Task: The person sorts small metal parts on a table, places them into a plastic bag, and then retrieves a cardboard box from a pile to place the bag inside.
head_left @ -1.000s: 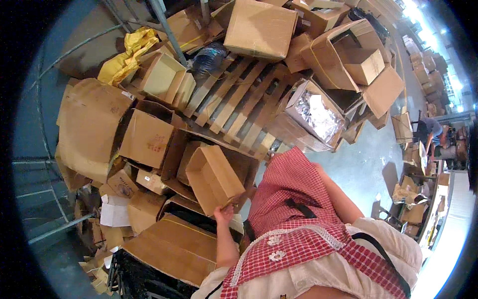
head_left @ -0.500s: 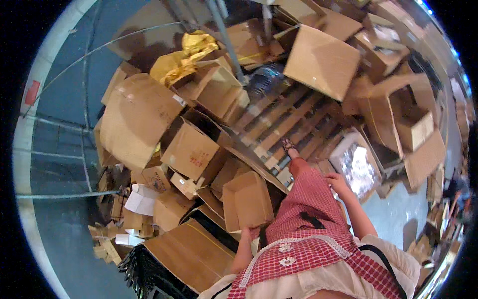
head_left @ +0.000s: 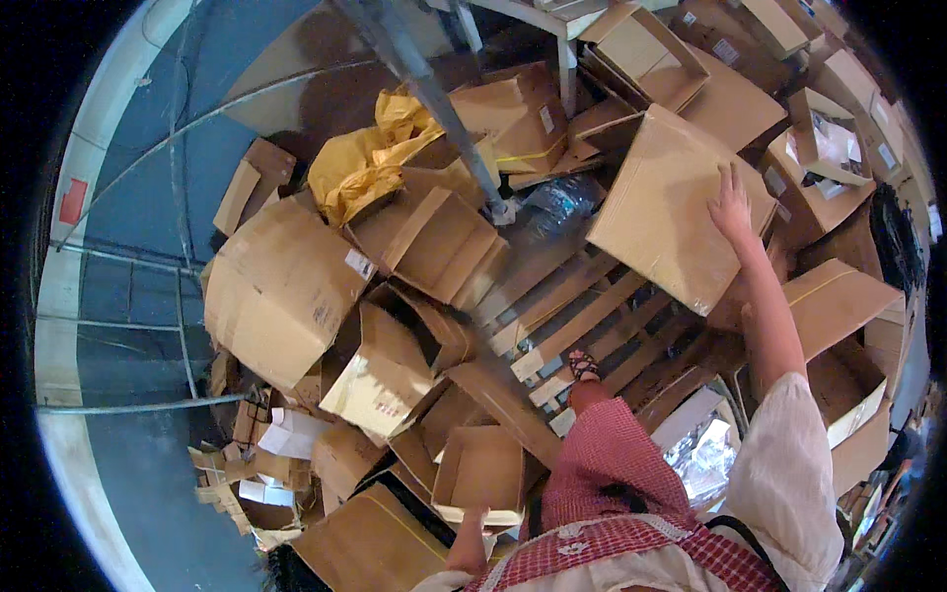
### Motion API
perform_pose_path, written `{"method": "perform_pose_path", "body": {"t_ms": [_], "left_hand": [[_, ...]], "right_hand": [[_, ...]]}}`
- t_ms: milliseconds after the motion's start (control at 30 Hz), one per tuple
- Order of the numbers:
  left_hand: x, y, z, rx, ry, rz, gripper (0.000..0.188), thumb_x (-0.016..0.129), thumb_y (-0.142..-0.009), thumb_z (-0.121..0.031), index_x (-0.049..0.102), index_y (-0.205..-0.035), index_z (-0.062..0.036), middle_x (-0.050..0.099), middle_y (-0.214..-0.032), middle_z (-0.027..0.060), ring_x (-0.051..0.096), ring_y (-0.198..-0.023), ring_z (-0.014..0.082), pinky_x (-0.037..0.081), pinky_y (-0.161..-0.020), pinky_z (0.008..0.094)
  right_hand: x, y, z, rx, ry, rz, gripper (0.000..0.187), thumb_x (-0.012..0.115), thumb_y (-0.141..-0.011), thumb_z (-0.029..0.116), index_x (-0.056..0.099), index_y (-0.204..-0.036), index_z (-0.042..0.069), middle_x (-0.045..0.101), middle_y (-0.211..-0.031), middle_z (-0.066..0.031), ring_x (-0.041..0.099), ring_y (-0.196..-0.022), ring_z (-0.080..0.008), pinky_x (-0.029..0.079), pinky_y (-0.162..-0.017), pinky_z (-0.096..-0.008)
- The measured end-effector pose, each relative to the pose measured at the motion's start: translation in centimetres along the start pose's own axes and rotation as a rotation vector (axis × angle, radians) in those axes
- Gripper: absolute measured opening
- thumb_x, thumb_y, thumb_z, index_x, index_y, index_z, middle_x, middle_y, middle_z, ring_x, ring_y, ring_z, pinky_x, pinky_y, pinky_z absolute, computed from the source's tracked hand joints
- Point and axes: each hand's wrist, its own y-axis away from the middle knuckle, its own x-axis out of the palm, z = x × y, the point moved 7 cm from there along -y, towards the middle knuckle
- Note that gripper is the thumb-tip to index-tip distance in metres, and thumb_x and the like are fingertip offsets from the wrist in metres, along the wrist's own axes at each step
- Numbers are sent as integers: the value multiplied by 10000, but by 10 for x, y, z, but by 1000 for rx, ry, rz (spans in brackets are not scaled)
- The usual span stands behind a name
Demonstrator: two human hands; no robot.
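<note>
My left hand [head_left: 471, 529] is closed on the near edge of a small open cardboard box [head_left: 480, 472], its fingers partly hidden at the rim. My right arm reaches far forward. At its end my right hand [head_left: 730, 209], fingers stretched out, lies over the right part of a big closed cardboard box [head_left: 663, 202]; whether it presses on the surface I cannot tell. Below that box runs a slatted wooden pallet [head_left: 582, 326], where one sandalled foot [head_left: 584, 367] stands. A larger brown carton [head_left: 370, 543] lies beside my left forearm.
Heaped cardboard boxes [head_left: 281, 286] crowd the left, with a crumpled yellow bag [head_left: 370, 163] on top. A metal post [head_left: 434, 104] slants down to the pallet. At right are a carton with silvery wrap [head_left: 702, 456] and an open carton [head_left: 838, 385]. Metal bars [head_left: 128, 407] stand far left.
My right hand has gone from beside my leg up and forward to the big box. My left hand stays at the small box, which now sits lower in view. The view has shifted.
</note>
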Motion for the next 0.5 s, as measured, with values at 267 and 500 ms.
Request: {"method": "perform_pose_path", "body": {"t_ms": [267,500], "left_hand": [[30,-12,-39,31,-238,30,244,634,-864,-266,552,-1020,-99,566,-740,82,584,-630,238,496,-590,435],[18,-18,-63,68,-259,49,188,657,-838,-216,565,-956,-103,528,-627,62,555,-543,219,481,-518,439]], "right_hand": [[48,-22,-43,200,126,272,876,686,-697,259,338,-1493,151,246,-1566,-165,225,-1451,-345,112,-1156,-619],[80,40,-12,10,-9,254,767,700,-695,192,435,-1412,138,373,-1448,-198,295,-1404,-345,164,-1140,-611]]}}
